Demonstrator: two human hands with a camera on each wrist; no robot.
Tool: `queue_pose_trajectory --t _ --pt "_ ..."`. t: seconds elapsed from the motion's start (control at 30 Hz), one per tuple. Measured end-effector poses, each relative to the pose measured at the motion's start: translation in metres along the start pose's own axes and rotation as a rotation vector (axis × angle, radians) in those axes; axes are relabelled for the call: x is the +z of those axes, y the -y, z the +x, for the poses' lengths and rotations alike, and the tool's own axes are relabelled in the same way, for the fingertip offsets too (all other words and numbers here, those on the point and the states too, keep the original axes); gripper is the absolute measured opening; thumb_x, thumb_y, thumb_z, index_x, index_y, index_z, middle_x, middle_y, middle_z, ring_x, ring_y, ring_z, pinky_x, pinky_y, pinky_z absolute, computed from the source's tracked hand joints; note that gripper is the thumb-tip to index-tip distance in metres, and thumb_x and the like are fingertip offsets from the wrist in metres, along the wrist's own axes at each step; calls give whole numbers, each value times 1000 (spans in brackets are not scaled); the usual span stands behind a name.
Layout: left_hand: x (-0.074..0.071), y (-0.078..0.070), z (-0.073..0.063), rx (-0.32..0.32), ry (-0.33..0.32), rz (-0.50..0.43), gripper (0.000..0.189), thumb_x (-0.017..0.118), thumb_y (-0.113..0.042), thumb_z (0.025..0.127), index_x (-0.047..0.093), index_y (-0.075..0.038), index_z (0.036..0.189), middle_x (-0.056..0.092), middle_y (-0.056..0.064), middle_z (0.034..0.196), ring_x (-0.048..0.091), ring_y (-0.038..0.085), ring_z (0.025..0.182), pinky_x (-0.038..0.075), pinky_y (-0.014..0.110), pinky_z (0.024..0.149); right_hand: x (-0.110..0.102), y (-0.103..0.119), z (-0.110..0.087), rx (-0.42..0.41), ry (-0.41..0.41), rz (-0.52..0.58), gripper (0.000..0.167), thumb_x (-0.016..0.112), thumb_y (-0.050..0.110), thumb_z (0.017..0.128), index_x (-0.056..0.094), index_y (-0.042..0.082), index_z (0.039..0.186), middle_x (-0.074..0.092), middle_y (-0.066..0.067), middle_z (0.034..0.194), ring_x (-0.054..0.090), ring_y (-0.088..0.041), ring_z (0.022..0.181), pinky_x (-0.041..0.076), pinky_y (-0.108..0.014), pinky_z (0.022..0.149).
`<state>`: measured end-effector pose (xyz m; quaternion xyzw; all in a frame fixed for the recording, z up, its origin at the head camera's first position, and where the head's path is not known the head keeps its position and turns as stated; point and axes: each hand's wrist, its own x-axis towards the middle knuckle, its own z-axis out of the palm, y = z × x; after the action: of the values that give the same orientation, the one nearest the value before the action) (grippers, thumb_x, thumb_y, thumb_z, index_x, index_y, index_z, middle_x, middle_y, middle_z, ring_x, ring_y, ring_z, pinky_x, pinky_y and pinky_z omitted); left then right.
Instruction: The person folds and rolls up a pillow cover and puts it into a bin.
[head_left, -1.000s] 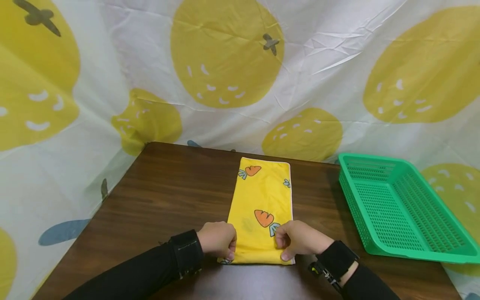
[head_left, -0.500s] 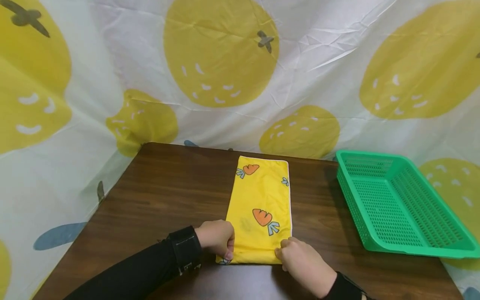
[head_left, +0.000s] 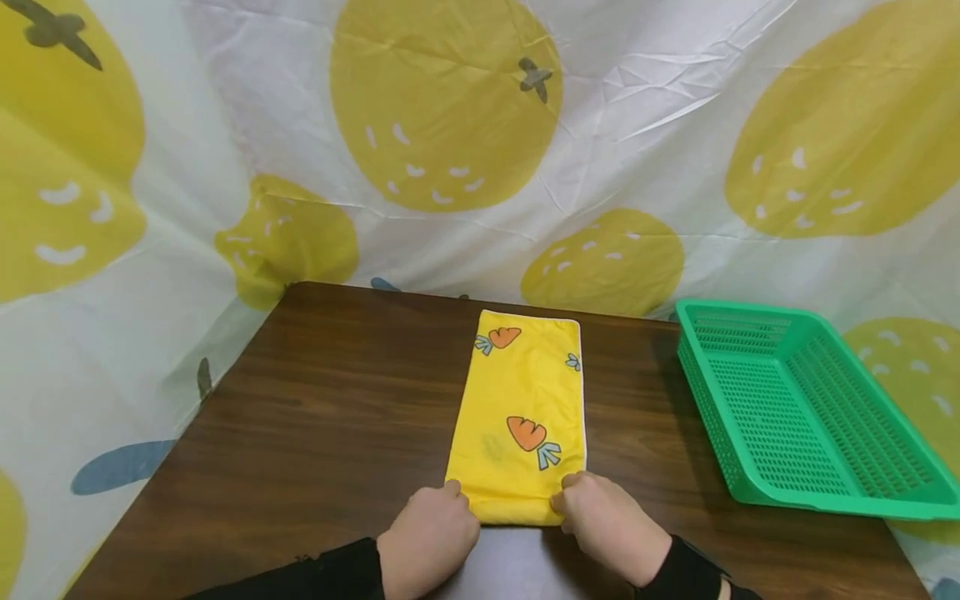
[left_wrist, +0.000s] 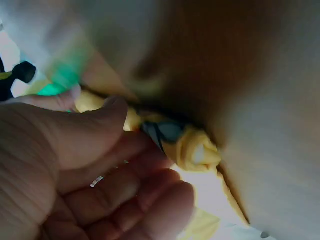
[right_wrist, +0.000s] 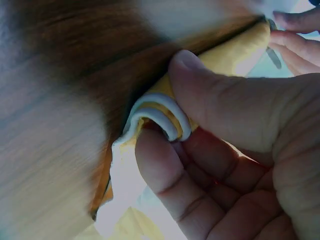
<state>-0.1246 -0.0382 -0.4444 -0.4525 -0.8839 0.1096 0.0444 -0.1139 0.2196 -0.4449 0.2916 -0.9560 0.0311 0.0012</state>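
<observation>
A yellow cloth with a carrot print and white piping lies lengthwise on the brown table, its near end rolled into a narrow tube. At the left end of that roll my left hand pinches the fabric; the left wrist view shows the thumb over the rolled edge and the fingers beneath. My right hand grips the opposite end, back of the hand upward. Close up in the right wrist view, the layered white piping curls between thumb and forefinger. Both hands hide the roll's ends from the head camera.
On the right of the wooden table stands a green plastic basket with slotted walls. A white curtain printed with yellow fruit hangs behind the table and along its sides.
First the right hand, then the left, has turned from a side-on pinch to a knuckles-up hold at the near roll. The cloth's far part stays in place; the view shifts slightly.
</observation>
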Motion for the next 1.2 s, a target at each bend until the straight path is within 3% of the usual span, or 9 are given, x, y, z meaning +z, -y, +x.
queue_pose_trajectory --t 0.1,0.2,0.4,0.5,0.6,0.77,0.93,1.07,1.2 --pt "2 -1 -2 -2 -25 6 26 78 -17 95 75 -19 69 59 -5 65 43 9 61 36 24 49 4 3 -3 -24 -95 -90 17 84 4 79 72 14 74 57 2 72 52 -13 65 46 -30 57" --pt "5 6 0 -53 -90 -63 26 78 -12 92 73 -18 68 59 -5 64 45 9 61 38 25 52 8 5 -6 -28 -168 -117 20 83 3 78 69 14 71 54 2 74 51 -14 65 46 -29 56" --pt "11 19 0 -128 -100 -319 28 84 -8 78 64 -18 61 52 -8 60 42 7 58 41 26 55 14 2 -8 -22 -215 -63 30 93 11 70 64 17 69 50 6 75 48 -9 66 46 -25 58" --pt "13 22 0 -148 -102 -375 29 87 -10 76 64 -19 60 51 -9 59 41 6 59 40 26 57 14 2 -7 -17 -211 -55 29 92 10 71 63 16 71 52 6 73 50 -9 66 47 -25 58" --pt "12 21 1 -151 -112 -377 26 88 -11 78 68 -18 63 55 -8 61 44 6 59 41 27 56 8 -3 -1 6 -128 -4 24 89 6 74 67 15 74 56 5 72 52 -9 65 47 -27 59" --pt "11 17 2 -141 -74 -297 16 83 -10 89 76 -14 75 61 -3 67 48 9 61 43 27 56 -9 -26 24 58 128 248 20 87 -2 77 76 14 79 63 5 72 49 -9 65 44 -25 63" --pt "11 15 2 -145 -32 -246 10 78 -13 95 77 -11 85 64 -1 73 51 12 66 45 28 60 -20 -41 47 197 338 434 19 93 2 76 81 15 82 65 4 75 55 -15 73 48 -29 69" --pt "11 24 9 -178 19 -360 18 76 -23 99 75 -13 84 61 -3 70 50 11 64 44 28 60 -23 -39 54 285 378 358 19 97 12 74 80 19 80 66 5 79 57 -18 78 51 -36 75" --pt "7 44 27 -177 192 -491 25 78 -23 97 71 -14 75 50 -4 65 44 12 62 38 28 60 -24 -35 55 308 344 277 23 100 18 71 78 21 76 65 6 78 55 -18 80 49 -39 78"
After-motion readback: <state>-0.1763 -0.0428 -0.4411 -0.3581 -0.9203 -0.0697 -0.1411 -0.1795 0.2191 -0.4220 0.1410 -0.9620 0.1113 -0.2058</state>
